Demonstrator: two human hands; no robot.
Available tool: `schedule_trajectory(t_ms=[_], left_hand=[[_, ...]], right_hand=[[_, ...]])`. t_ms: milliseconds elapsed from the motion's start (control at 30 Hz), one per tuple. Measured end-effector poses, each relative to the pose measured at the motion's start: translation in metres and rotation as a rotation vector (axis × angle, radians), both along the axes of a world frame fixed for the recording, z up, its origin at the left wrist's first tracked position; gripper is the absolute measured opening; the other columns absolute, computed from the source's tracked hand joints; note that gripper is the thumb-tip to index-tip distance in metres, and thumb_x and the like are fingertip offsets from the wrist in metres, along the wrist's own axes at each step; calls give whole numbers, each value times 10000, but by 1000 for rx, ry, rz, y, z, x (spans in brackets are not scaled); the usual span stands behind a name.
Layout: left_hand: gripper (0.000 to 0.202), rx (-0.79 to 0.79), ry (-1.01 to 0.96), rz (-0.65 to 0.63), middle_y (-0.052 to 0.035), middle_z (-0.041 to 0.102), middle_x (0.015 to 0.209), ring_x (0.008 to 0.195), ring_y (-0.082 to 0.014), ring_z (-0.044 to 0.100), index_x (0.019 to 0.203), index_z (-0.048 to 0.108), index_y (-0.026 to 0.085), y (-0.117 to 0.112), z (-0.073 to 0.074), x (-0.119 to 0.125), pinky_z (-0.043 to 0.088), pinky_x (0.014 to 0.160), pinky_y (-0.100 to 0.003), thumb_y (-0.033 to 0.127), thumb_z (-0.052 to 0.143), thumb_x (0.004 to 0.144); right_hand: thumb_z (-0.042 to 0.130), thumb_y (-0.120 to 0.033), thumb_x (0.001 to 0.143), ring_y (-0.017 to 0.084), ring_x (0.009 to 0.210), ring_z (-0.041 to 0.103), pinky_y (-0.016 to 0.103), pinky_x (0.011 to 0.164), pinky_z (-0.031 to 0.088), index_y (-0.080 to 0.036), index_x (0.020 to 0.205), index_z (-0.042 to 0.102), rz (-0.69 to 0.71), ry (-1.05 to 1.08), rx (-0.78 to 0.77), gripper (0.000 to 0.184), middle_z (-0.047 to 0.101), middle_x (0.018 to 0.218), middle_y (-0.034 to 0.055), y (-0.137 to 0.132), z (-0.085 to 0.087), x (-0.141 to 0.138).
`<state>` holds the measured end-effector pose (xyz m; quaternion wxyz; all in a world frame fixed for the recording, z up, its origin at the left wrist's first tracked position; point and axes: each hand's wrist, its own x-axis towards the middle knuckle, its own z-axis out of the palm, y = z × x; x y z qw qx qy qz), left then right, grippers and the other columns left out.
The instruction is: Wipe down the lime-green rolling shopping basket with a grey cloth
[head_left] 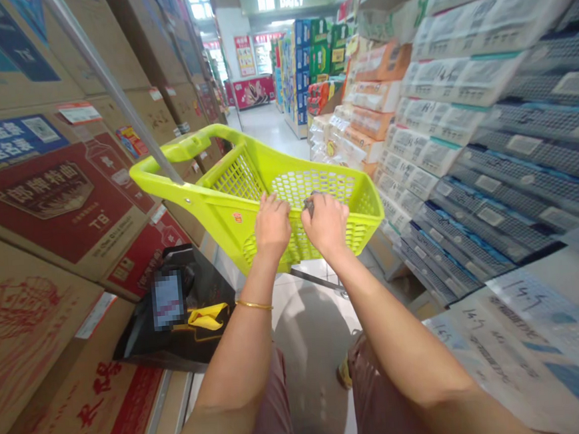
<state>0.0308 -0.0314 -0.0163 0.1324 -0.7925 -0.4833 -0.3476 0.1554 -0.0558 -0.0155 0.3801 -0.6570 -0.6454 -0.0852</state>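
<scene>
A lime-green plastic shopping basket point(214, 213) with perforated walls stands slightly turned in front of me, and no goods show in the part I can see. My left hand point(273, 225) is closed over its near rim. Just to the right, my right hand point(327, 222) also closes on that rim. A small dark grey thing point(309, 206) shows at the right hand's fingers; its kind is unclear. The fingertips of both hands are mostly hidden behind the rim. A metal pole point(114, 90) rises from the basket's left end toward the upper left.
Stacked cartons point(62, 195) line the left side, with a black bag point(177, 319) at their foot. Wrapped paper packs point(464, 83) and dark blue packs point(496, 174) are piled on the right. A tiled aisle point(267, 122) runs ahead between the shelves toward a red display point(250, 93).
</scene>
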Motion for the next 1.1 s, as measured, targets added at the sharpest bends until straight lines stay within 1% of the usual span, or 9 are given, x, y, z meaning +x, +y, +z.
schedule_trajectory(t_ms=[67,167,300,433,533,633,767,900,1100], left_hand=[[254,-33,42,-40,-65,665,925,1039,-216,565,854,622,193,-3,-2,8,304,1112,-469,133,376,873],[234,-50,43,-42,-65,655,908,953,-203,581,847,605,185,-5,-3,15,321,1097,-447,148,377,886],[233,-46,40,-36,-52,648,880,924,-195,579,824,595,194,0,-3,14,328,1088,-443,144,377,893],[244,-38,49,-44,-50,651,873,919,-190,576,840,604,194,5,-4,11,326,1094,-428,140,373,899],[252,-33,36,-56,-43,655,900,922,-186,574,880,612,199,6,-5,11,317,1101,-440,132,370,896],[262,-28,21,-61,-41,655,898,925,-189,572,887,617,201,7,-7,12,306,1108,-454,127,367,892],[269,-31,7,-56,-36,653,884,920,-197,569,876,618,209,7,-8,14,292,1112,-479,120,364,886],[263,-23,-6,-57,-43,650,875,918,-201,565,859,616,199,7,-9,15,293,1110,-474,117,367,883],[243,-27,-18,-44,-33,633,822,887,-191,563,778,586,199,6,-8,17,317,1093,-448,144,383,899]], right_hand=[[452,-278,844,265,950,503,391,838,315,-190,1018,581,19,26,14,234,601,1011,108,1,-1,-4],[441,-269,847,256,977,494,384,848,313,-210,1042,578,84,57,30,245,600,1060,87,3,-2,-8],[424,-283,863,251,1003,481,379,867,307,-216,1077,568,121,49,39,266,592,1098,84,5,-4,-10],[442,-290,856,252,1004,487,380,880,306,-210,1082,568,128,-13,20,270,598,1083,88,7,-6,2],[452,-271,832,257,989,494,381,864,316,-207,1065,575,74,-29,8,271,602,1063,91,6,-7,19],[452,-268,811,257,963,500,383,849,327,-203,1025,584,-25,12,0,260,604,1022,88,4,-8,38],[449,-268,788,258,951,501,387,849,328,-194,970,595,-138,90,6,244,603,975,84,4,-9,47],[448,-271,789,262,954,486,402,857,313,-197,966,599,-152,129,28,245,596,981,87,6,-9,33],[437,-267,839,247,997,462,394,886,277,-216,1041,583,63,58,76,254,591,1064,76,6,-12,-4]])
